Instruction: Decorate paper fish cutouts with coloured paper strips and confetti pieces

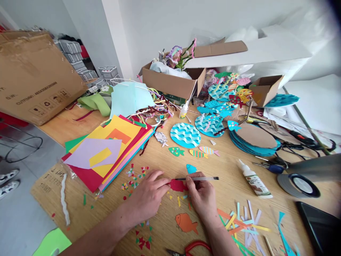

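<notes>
On the wooden table, my left hand [149, 193] grips the left edge of a small red paper piece [177, 185] with its fingertips. My right hand [201, 192] pinches a slim pen [205, 178] with a clear barrel and dark end; the pen lies across the top of the red piece. Part of that piece is hidden by my fingers. Just above is a blue paper fish [190, 168]; below lies an orange paper fish [185, 223]. Tiny yellow paper scraps [179, 201] are scattered between my hands, and small colored confetti shapes [131, 174] lie by my left hand.
Stacked colored paper [112, 153] lies left. Decorated fish [176, 152] and a blue wavy disc [185, 135] sit ahead. A glue bottle [255, 179], paper strips [245, 222] and a tape roll [298, 185] are right. Red-handled scissors [195, 245] lie near the front. Cardboard boxes [170, 83] stand behind.
</notes>
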`<state>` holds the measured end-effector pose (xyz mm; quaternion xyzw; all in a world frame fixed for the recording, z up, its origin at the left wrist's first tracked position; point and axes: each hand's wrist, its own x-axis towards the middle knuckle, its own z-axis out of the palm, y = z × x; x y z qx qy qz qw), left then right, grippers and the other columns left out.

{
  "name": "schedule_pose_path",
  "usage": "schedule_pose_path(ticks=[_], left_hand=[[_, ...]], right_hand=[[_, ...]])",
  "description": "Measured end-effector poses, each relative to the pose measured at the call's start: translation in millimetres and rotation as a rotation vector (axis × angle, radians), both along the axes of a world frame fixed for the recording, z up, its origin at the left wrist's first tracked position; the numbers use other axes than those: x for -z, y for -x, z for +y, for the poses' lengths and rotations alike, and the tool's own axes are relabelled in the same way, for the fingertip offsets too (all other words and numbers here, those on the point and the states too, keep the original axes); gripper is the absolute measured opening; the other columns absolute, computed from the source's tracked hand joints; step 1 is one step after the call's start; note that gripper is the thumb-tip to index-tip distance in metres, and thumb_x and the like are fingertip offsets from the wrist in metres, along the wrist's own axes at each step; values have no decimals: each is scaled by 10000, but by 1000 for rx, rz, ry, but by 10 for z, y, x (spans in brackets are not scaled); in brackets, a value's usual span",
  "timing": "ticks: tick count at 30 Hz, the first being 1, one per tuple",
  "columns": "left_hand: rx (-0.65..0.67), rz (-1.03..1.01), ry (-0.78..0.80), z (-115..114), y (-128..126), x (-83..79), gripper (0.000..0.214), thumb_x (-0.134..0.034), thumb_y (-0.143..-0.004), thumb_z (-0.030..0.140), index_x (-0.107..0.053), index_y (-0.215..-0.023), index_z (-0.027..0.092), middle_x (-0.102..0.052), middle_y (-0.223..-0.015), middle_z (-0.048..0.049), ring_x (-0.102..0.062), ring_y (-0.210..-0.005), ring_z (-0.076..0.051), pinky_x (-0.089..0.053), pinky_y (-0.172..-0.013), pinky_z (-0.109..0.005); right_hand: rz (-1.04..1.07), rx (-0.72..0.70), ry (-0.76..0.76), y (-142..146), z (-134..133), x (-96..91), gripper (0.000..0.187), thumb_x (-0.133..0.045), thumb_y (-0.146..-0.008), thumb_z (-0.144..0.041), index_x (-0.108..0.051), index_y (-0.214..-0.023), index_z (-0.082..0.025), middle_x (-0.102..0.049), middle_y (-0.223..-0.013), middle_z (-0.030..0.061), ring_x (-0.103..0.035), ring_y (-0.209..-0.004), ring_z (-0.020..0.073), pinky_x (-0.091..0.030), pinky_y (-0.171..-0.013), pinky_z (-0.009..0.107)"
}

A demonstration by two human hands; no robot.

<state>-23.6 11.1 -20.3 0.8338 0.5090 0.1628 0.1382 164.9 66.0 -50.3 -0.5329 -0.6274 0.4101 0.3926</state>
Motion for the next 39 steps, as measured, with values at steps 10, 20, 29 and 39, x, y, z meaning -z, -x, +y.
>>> schedule_pose_path(ticks=[10, 20, 29, 39], left_hand=[[2, -7, 10, 13, 3, -3, 431, -451, -763, -4, -596, -1132, 165, -595, -1218, -17, -388, -1200, -250, -370, -1048, -437], [7, 10, -5, 8, 7, 13, 434, -453, -763, -5, -597, -1135, 166, -591, -1223, -21, -388, -1210, -245, -374, -1054, -430], [6, 19, -17, 1, 3, -3, 452, -443, -754, -12, -591, -1140, 170, -601, -1199, -54, -415, -1208, -231, -402, -1030, -437], [3, -5, 4, 7, 4, -4, 446, -450, -746, -19, -596, -1120, 174, -593, -1213, -40, -402, -1225, -245, -386, -1050, -443]], right_hand=[[-27, 17, -20, -14, 12, 31, 236, -529, -840, -370, -566, -732, -164, -506, -509, -24, -420, -432, 104, -341, -407, 209], [-49, 50, -57, -21, 10, 21, 221, -528, -833, -362, -549, -709, -180, -497, -498, -31, -424, -423, 110, -346, -409, 214], [-34, 20, -27, -13, 9, 25, 234, -526, -833, -370, -550, -710, -172, -474, -500, -35, -402, -427, 101, -336, -401, 208], [7, 71, 0, 4, 12, -6, 291, -535, -831, -438, -545, -708, -174, -477, -508, -33, -409, -432, 107, -331, -413, 220]])
